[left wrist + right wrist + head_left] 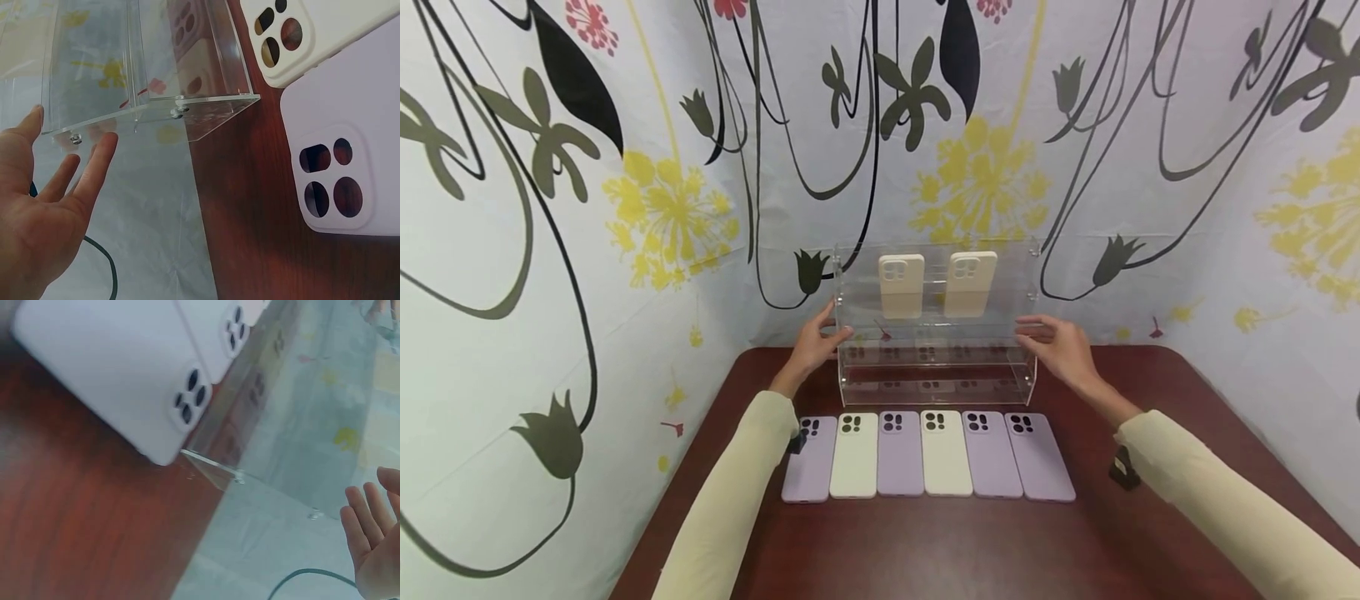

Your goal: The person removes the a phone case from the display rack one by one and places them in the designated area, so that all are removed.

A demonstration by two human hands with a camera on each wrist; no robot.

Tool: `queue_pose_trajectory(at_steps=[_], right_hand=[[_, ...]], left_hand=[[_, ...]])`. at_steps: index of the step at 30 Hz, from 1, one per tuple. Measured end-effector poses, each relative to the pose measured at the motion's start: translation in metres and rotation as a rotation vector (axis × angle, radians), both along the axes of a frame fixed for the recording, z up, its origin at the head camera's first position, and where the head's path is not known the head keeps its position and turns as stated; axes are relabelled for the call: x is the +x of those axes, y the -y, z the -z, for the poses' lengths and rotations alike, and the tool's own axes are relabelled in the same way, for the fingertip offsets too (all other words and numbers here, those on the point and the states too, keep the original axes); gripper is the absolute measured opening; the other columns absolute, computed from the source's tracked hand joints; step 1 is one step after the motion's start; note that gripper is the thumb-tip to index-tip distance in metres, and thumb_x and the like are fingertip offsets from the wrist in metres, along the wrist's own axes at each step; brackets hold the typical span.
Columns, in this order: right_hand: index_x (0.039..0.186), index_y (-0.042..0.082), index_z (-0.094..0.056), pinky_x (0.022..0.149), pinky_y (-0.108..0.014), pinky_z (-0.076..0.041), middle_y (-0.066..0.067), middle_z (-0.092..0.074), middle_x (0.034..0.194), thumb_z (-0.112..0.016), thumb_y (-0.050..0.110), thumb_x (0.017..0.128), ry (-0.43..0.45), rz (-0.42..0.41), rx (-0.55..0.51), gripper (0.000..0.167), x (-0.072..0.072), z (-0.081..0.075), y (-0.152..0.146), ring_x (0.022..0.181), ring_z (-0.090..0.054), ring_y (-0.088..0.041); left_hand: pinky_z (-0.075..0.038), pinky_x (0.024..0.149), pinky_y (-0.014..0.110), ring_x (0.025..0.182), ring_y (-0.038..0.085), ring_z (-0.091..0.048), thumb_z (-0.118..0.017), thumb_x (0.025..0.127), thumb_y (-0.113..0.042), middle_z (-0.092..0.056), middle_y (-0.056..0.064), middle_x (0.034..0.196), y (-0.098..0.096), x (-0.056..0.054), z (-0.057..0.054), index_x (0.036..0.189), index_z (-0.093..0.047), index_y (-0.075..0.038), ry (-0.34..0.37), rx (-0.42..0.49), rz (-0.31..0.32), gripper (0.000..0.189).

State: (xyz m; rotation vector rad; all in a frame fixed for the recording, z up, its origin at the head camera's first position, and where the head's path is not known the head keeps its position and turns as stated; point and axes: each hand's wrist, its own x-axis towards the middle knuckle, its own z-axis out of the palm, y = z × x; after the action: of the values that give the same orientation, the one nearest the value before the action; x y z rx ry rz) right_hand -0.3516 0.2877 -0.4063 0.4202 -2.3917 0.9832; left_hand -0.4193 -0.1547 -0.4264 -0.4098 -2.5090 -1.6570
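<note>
A clear acrylic tiered display rack (pixel 936 327) stands at the back of the table. Two cream phone cases, one at left (pixel 901 296) and one at right (pixel 970 287), lean upright on its upper tier. My left hand (pixel 812 343) is at the rack's left side, its fingers extended beside the panel in the left wrist view. At the opposite side is my right hand (pixel 1063 348), fingers nearly straight; whether it touches the panel I cannot tell. Before the rack, a row of phone cases lies flat, lilac ones (pixel 900 458) mixed with white ones (pixel 946 458).
The dark red wooden table (pixel 940 542) carries everything. Flower-printed cloth (pixel 670 208) hangs close behind and beside it. A dark cable (pixel 106 256) runs below the left hand. The lower tiers of the rack reflect the cases.
</note>
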Motion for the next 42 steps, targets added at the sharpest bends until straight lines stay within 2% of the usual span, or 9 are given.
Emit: queue_pose_trajectory(at_steps=[7, 9, 12, 14, 17, 24, 29, 34, 42], right_hand=[[0.127, 0.001, -0.072, 0.069, 0.0, -0.048, -0.02, -0.076, 0.111, -0.077, 0.012, 0.096, -0.009, 0.02, -0.047, 0.033, -0.016, -0.025, 0.01, 0.099, -0.075, -0.038], [0.127, 0.0, -0.071, 0.072, -0.008, -0.056, -0.021, -0.076, 0.112, -0.077, 0.011, 0.096, -0.024, 0.029, -0.06, 0.033, -0.02, -0.032, 0.013, 0.1, -0.075, -0.039], [0.129, 0.001, -0.071, 0.078, -0.027, -0.065, -0.02, -0.076, 0.114, -0.077, 0.011, 0.096, -0.031, 0.041, -0.074, 0.035, -0.025, -0.042, 0.018, 0.102, -0.075, -0.039], [0.13, 0.002, -0.07, 0.082, -0.041, -0.065, -0.02, -0.075, 0.115, -0.077, 0.013, 0.096, -0.02, 0.043, -0.084, 0.036, -0.028, -0.048, 0.022, 0.103, -0.074, -0.039], [0.133, 0.003, -0.069, 0.087, -0.051, -0.063, -0.02, -0.074, 0.119, -0.078, 0.016, 0.096, 0.0, 0.028, -0.1, 0.04, -0.033, -0.054, 0.029, 0.106, -0.073, -0.039], [0.137, 0.003, -0.066, 0.092, -0.052, -0.061, -0.023, -0.071, 0.124, -0.079, 0.015, 0.095, 0.004, 0.009, -0.16, 0.045, -0.045, -0.065, 0.04, 0.11, -0.072, -0.039], [0.139, 0.001, -0.064, 0.092, -0.054, -0.061, -0.027, -0.07, 0.123, -0.079, 0.012, 0.095, -0.022, 0.018, -0.164, 0.048, -0.051, -0.071, 0.046, 0.109, -0.071, -0.043], [0.142, 0.003, -0.062, 0.094, -0.054, -0.06, -0.028, -0.069, 0.124, -0.077, 0.007, 0.095, -0.048, 0.011, -0.159, 0.049, -0.056, -0.074, 0.05, 0.11, -0.07, -0.044], [0.141, 0.006, -0.064, 0.095, -0.054, -0.06, -0.026, -0.07, 0.123, -0.076, 0.006, 0.096, -0.032, 0.002, -0.175, 0.047, -0.063, -0.074, 0.054, 0.11, -0.071, -0.042]], left_hand=[[-0.066, 0.077, 0.051, 0.11, 0.044, -0.069, -0.073, 0.101, -0.025, -0.051, 0.03, 0.148, -0.002, -0.002, 0.0, 0.166, -0.027, -0.023, -0.019, -0.02, -0.019, 0.08], [-0.066, 0.078, 0.053, 0.107, 0.044, -0.07, -0.073, 0.1, -0.028, -0.051, 0.029, 0.148, -0.002, -0.002, 0.0, 0.166, -0.027, -0.025, -0.017, -0.04, -0.028, 0.081], [-0.066, 0.079, 0.053, 0.108, 0.043, -0.07, -0.073, 0.1, -0.029, -0.051, 0.029, 0.149, -0.002, -0.002, 0.001, 0.167, -0.026, -0.026, -0.01, -0.054, -0.036, 0.082], [-0.065, 0.08, 0.053, 0.111, 0.043, -0.068, -0.073, 0.1, -0.029, -0.05, 0.029, 0.149, -0.001, -0.002, 0.002, 0.167, -0.025, -0.025, -0.002, -0.053, -0.037, 0.082], [-0.065, 0.082, 0.054, 0.114, 0.044, -0.067, -0.074, 0.1, -0.027, -0.049, 0.029, 0.15, 0.0, -0.001, 0.003, 0.167, -0.025, -0.025, 0.005, -0.043, -0.032, 0.082], [-0.066, 0.078, 0.05, 0.106, 0.044, -0.07, -0.075, 0.099, -0.028, -0.05, 0.031, 0.149, 0.001, -0.003, 0.004, 0.166, -0.026, -0.027, -0.02, -0.038, -0.013, 0.083], [-0.064, 0.084, 0.056, 0.114, 0.043, -0.068, -0.075, 0.099, -0.029, -0.048, 0.031, 0.151, 0.0, -0.005, 0.004, 0.166, -0.027, -0.026, -0.035, -0.039, -0.016, 0.084], [-0.063, 0.086, 0.057, 0.115, 0.041, -0.068, -0.075, 0.098, -0.029, -0.051, 0.028, 0.149, -0.001, -0.005, 0.002, 0.166, -0.026, -0.024, -0.033, -0.044, -0.023, 0.084], [-0.067, 0.073, 0.04, 0.113, 0.041, -0.068, -0.075, 0.099, -0.025, -0.053, 0.028, 0.147, -0.001, -0.004, 0.002, 0.166, -0.028, -0.022, -0.038, -0.044, -0.03, 0.082]])
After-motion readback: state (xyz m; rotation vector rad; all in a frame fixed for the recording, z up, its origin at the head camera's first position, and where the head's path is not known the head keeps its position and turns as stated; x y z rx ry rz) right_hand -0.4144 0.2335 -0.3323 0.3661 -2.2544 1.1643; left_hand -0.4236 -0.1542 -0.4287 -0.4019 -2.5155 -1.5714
